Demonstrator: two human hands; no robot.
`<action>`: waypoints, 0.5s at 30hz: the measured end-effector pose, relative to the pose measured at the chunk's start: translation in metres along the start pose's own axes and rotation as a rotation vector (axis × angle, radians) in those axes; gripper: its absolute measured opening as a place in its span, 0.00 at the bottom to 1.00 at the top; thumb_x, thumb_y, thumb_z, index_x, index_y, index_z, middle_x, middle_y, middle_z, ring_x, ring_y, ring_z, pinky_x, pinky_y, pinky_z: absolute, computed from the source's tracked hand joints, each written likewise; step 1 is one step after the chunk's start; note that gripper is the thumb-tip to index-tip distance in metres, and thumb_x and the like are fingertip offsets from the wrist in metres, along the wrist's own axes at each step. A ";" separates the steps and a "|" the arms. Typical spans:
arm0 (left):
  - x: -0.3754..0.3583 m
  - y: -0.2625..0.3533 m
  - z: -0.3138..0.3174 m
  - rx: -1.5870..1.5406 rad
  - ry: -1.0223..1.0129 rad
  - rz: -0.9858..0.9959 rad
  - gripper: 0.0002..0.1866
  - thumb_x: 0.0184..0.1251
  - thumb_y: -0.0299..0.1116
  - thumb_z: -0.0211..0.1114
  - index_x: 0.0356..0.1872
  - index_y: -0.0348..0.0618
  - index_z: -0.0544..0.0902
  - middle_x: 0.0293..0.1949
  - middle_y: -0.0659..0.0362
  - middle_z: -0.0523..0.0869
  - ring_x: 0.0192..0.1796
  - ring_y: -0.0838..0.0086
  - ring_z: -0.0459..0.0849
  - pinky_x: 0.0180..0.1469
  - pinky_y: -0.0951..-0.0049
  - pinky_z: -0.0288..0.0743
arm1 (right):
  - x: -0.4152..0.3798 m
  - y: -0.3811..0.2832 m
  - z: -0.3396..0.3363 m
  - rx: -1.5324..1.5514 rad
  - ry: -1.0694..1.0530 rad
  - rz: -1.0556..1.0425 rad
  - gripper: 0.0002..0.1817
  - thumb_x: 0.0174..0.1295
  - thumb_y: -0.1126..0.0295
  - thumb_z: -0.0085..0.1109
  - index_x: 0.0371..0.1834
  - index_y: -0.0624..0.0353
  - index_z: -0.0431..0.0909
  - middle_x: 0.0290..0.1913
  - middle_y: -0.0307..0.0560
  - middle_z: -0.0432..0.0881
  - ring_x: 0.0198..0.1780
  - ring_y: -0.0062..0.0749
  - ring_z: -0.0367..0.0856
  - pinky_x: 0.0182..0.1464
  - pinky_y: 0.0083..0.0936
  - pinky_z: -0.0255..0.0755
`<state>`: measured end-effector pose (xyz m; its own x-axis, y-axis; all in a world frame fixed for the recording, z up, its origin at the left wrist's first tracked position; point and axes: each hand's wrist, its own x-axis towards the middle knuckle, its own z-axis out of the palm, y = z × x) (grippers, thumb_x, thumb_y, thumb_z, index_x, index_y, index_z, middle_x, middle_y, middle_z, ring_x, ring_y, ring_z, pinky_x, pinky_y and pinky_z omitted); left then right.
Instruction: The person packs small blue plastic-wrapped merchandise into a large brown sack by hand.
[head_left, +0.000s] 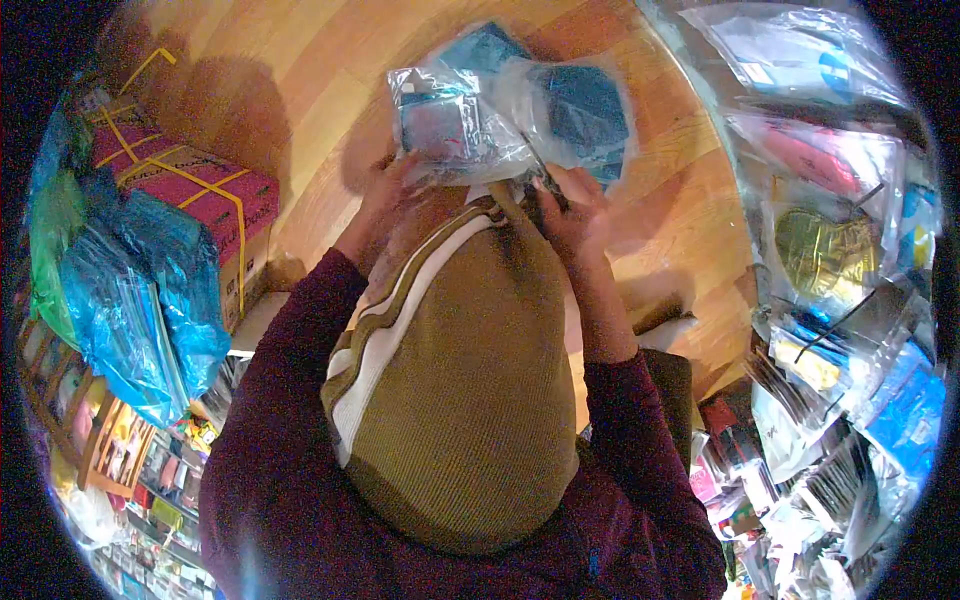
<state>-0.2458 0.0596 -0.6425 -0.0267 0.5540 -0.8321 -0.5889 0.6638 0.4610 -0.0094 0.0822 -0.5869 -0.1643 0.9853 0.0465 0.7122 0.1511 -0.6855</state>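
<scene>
My left hand (388, 192) is closed at the near edge of a clear plastic packet (440, 125), which has blue and reddish contents. In my right hand (575, 208) is a pair of scissors (545, 192) with dark handles, its thin blade reaching up toward the packet's right side. Just beyond the blade lies another clear packet with a dark blue piece (585, 110) inside. A further blue packet (485, 48) sits behind them on the wooden surface. Brown ribbed cloth with white stripes (470, 380) fills the space between my forearms and hides what is below.
On the left stands a pink-and-brown carton (205, 185) bound with yellow strap, with a blue plastic bag (140, 290) against it. Many clear-wrapped packets (830, 230) are stacked along the right side. Smaller packaged goods (800, 490) crowd the lower right.
</scene>
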 end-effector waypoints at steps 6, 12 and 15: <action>0.026 -0.018 -0.028 -0.255 -0.119 -0.086 0.17 0.58 0.30 0.60 0.48 0.40 0.69 0.41 0.55 0.76 0.39 0.68 0.77 0.45 0.70 0.74 | -0.003 -0.002 0.001 -0.004 -0.041 0.030 0.13 0.49 0.63 0.58 0.37 0.56 0.76 0.31 0.48 0.76 0.30 0.44 0.77 0.31 0.33 0.72; 0.023 -0.012 -0.001 -0.384 0.005 0.077 0.15 0.58 0.26 0.57 0.47 0.39 0.70 0.42 0.53 0.76 0.40 0.67 0.77 0.45 0.69 0.75 | -0.003 0.000 0.002 -0.001 -0.082 0.027 0.13 0.50 0.64 0.58 0.37 0.56 0.76 0.31 0.48 0.76 0.30 0.45 0.76 0.31 0.34 0.72; 0.023 0.002 0.004 -0.145 0.105 0.246 0.15 0.59 0.26 0.56 0.48 0.39 0.70 0.40 0.53 0.77 0.40 0.67 0.77 0.44 0.67 0.74 | -0.002 -0.003 -0.001 0.000 -0.080 0.039 0.13 0.50 0.64 0.58 0.38 0.56 0.75 0.31 0.48 0.75 0.30 0.45 0.76 0.31 0.34 0.72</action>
<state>-0.2441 0.0758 -0.6592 -0.2620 0.6294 -0.7316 -0.6633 0.4331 0.6102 -0.0109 0.0798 -0.5844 -0.1907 0.9809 -0.0386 0.7190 0.1129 -0.6857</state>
